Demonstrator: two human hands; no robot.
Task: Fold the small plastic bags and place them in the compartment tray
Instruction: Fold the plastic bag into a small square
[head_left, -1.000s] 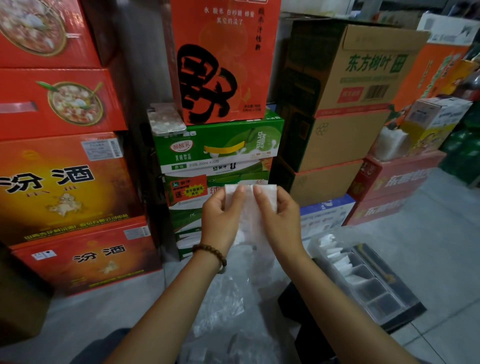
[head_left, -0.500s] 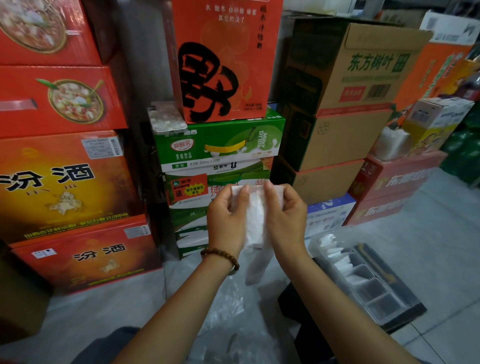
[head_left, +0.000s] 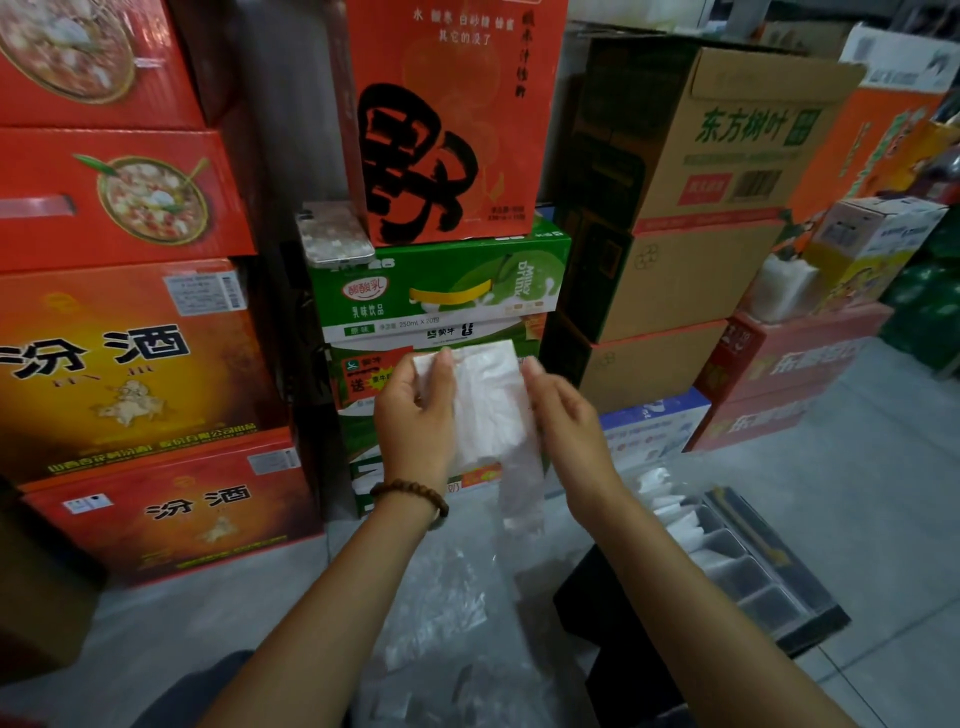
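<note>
Mid-frame, the left hand (head_left: 415, 415) pinches the bag (head_left: 488, 400) by its upper-left corner. The right hand (head_left: 566, 421) touches its right edge, grip unclear. The tray (head_left: 779, 557) sits lower right.

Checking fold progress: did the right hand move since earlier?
Yes: the right hand rose slightly rightward against the green milk box, now at the right edge of the plastic bag.

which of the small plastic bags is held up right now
The white translucent plastic bag pinched in the left hand, right hand at its edge. Folded bags sit in the grey compartment tray; loose bags lie below.
</note>
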